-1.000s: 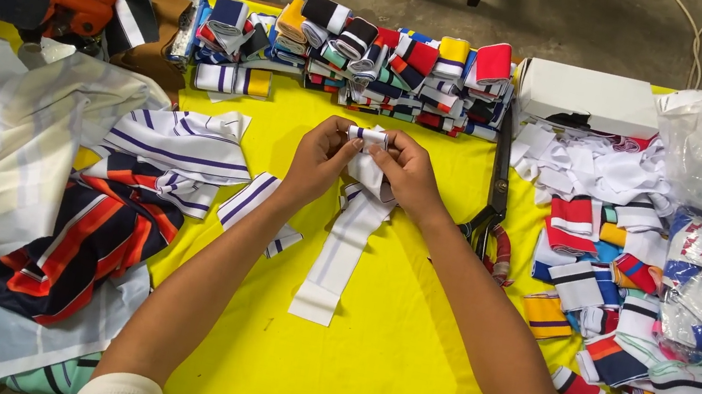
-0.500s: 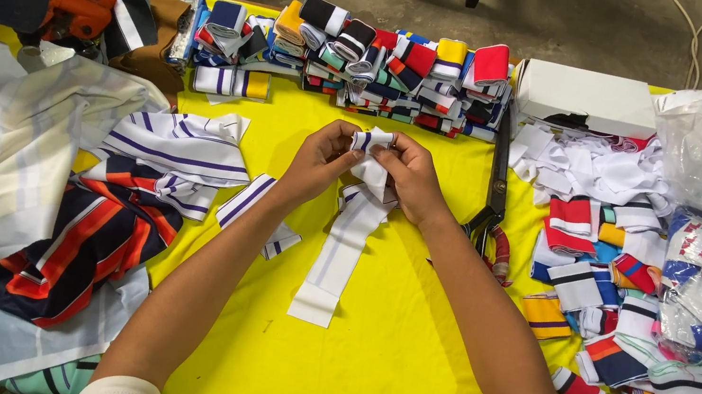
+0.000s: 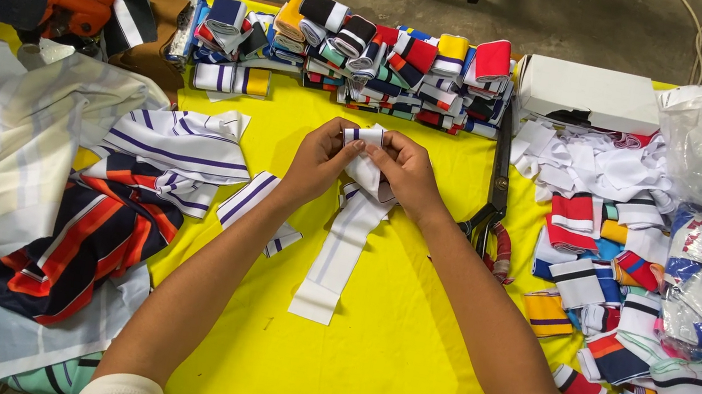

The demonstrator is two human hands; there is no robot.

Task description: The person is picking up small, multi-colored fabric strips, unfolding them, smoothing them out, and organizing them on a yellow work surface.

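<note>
I find little displaced against the frames of the last second: both hands have kept to the same spot over the middle of the yellow table, and the only shift I can make out is at the top of the white ribbed strip, where the rolled end looks slightly more gathered between the fingers. I judge from this that the rolling of that strip is in progress and its long tail is not yet taken up. My left hand and right hand are drawn together, both pinching the rolled end of the strip, thumbs and fingertips closed on the cloth. From that grip the strip hangs down and lies flat on the table towards me, between my forearms, its free end well below the hands. Just beside it to the left lies a second white strip with purple stripes. Beyond the hands a row of rolled coloured bands lines the far edge. Black scissors lie just right of my right wrist, and loose striped pieces are heaped further right.
</note>
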